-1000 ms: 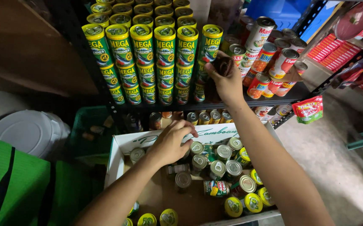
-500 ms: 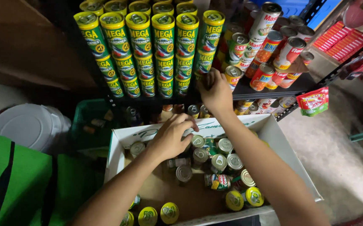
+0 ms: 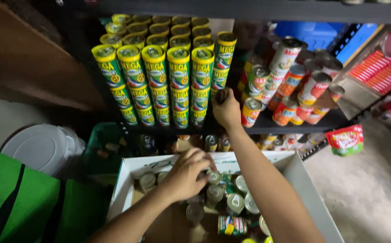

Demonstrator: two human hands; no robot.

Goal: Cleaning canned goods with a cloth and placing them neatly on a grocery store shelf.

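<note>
Since a moment ago, the right hand [image 3: 226, 109] has dropped from the upper cans to the bottom of the green-and-yellow can stack [image 3: 168, 74], fingers curled around a can there that is mostly hidden. The left hand [image 3: 187, 173] stays in the white cardboard box [image 3: 314, 198], fingers closed on a silver-topped can [image 3: 214, 177] among many loose cans. Red-and-white cans [image 3: 294, 85] crowd the dark shelf [image 3: 290, 126] just right of the stack. A white lidded bucket [image 3: 42, 146] stands to the left.
</note>
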